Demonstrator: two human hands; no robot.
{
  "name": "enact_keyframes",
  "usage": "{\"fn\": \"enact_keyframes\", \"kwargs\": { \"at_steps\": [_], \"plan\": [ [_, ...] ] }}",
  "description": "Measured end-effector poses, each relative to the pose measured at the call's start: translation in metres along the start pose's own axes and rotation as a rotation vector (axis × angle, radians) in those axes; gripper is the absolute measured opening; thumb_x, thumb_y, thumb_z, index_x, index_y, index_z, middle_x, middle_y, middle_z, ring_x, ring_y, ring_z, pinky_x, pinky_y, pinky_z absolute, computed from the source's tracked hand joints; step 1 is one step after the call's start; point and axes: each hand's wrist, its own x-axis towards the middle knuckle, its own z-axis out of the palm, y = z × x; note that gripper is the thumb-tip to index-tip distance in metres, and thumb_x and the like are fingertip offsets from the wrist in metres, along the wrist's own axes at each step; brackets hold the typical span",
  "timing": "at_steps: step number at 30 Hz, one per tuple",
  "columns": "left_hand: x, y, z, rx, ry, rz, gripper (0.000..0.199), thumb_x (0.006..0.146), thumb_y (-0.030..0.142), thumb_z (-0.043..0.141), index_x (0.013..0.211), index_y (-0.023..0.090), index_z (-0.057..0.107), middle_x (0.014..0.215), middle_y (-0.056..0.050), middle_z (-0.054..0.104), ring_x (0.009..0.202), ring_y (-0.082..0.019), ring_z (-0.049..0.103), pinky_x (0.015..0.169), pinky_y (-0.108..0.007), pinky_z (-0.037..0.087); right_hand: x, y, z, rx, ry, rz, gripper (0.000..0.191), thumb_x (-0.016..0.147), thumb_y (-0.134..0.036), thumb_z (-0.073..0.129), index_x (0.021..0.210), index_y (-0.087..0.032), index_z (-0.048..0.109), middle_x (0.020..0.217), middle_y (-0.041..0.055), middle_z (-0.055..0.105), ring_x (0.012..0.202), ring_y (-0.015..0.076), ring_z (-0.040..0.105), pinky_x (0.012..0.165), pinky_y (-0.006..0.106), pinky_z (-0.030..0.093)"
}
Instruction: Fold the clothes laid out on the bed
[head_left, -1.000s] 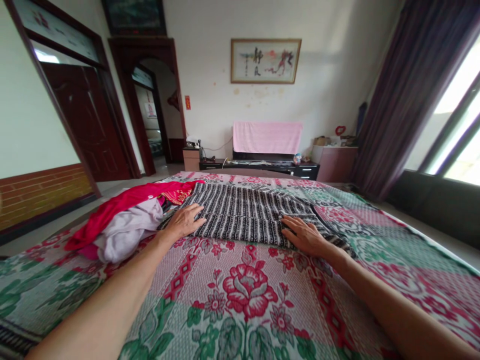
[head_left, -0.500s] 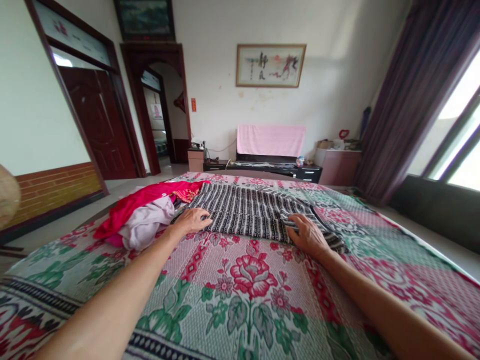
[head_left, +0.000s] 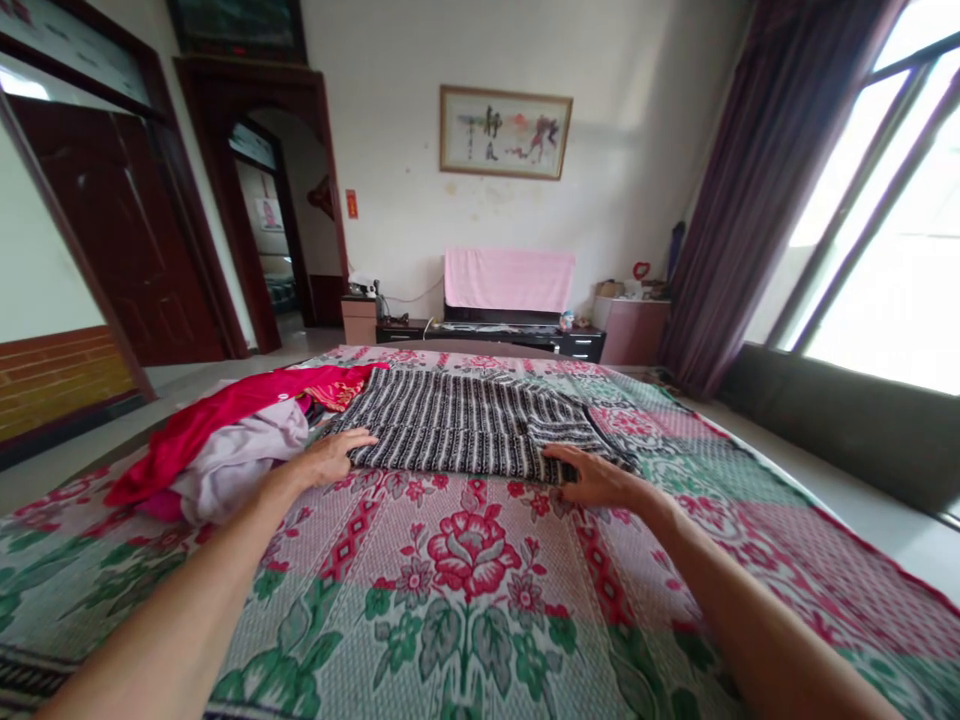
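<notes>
A black-and-white striped knit garment (head_left: 450,415) lies folded and flat on the flowered bedspread (head_left: 480,630). At its near left corner rests my left hand (head_left: 334,458), fingers stretched over the edge and nothing gripped. My right hand (head_left: 596,478) touches the near edge towards the right, its thumb and fingers apart on and beside the cloth. Part of the garment, perhaps a sleeve, extends right beyond that hand. The undersides of both hands are hidden.
Left of the striped garment lie a red garment (head_left: 225,405) and a pale lilac cloth (head_left: 244,450), heaped together. Beyond the bed stands a low black cabinet (head_left: 495,335) with a pink cloth (head_left: 510,280) above it. A purple curtain (head_left: 757,200) hangs at the right.
My view has turned a little to the right. Both hands have shifted from on top of the striped garment towards its near edge. The garment lies much as before.
</notes>
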Motion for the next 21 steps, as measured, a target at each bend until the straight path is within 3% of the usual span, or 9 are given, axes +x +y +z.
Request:
{"fn": "enact_keyframes", "kwargs": {
  "at_steps": [5, 11, 16, 21],
  "plan": [
    [0.0, -0.009, 0.01, 0.036, 0.075, 0.01, 0.074, 0.059, 0.001, 0.039, 0.125, 0.025, 0.061, 0.139, -0.002, 0.051, 0.126, -0.018, 0.05, 0.11, -0.032, 0.033, 0.004, 0.005, -0.001, -0.038, -0.059, -0.065, 0.069, 0.067, -0.009, 0.048, 0.135, -0.018, 0.05, 0.143, 0.008, 0.046, 0.132, 0.0207, 0.042, 0.112, 0.037, 0.032],
    [0.002, -0.008, 0.019, 0.069, 0.228, -0.037, 0.063, 0.067, 0.004, 0.037, 0.121, 0.023, 0.064, 0.133, -0.002, 0.058, 0.119, -0.017, 0.056, 0.107, -0.03, 0.037, 0.01, 0.004, 0.008, -0.07, 0.167, -0.013, 0.065, 0.066, -0.003, 0.039, 0.125, -0.019, 0.059, 0.13, 0.0069, 0.059, 0.121, 0.0209, 0.053, 0.105, 0.038, 0.04],
    [0.002, 0.004, 0.016, 0.073, 0.297, -0.079, 0.048, 0.074, 0.021, 0.045, 0.118, 0.025, 0.064, 0.127, -0.001, 0.062, 0.116, -0.02, 0.058, 0.103, -0.031, 0.041, 0.013, 0.007, 0.012, -0.076, 0.221, -0.006, 0.058, 0.07, -0.012, 0.043, 0.125, -0.02, 0.06, 0.131, 0.0061, 0.058, 0.12, 0.0222, 0.054, 0.104, 0.039, 0.04],
    [0.001, 0.01, 0.007, 0.077, 0.3, -0.076, 0.054, 0.074, 0.013, 0.041, 0.12, 0.028, 0.064, 0.126, 0.001, 0.063, 0.114, -0.019, 0.059, 0.102, -0.03, 0.041, 0.014, 0.006, 0.006, -0.123, 0.243, 0.035, 0.057, 0.073, -0.008, 0.038, 0.122, -0.023, 0.062, 0.123, 0.0032, 0.064, 0.114, 0.0195, 0.058, 0.1, 0.034, 0.043]
  ]
}}
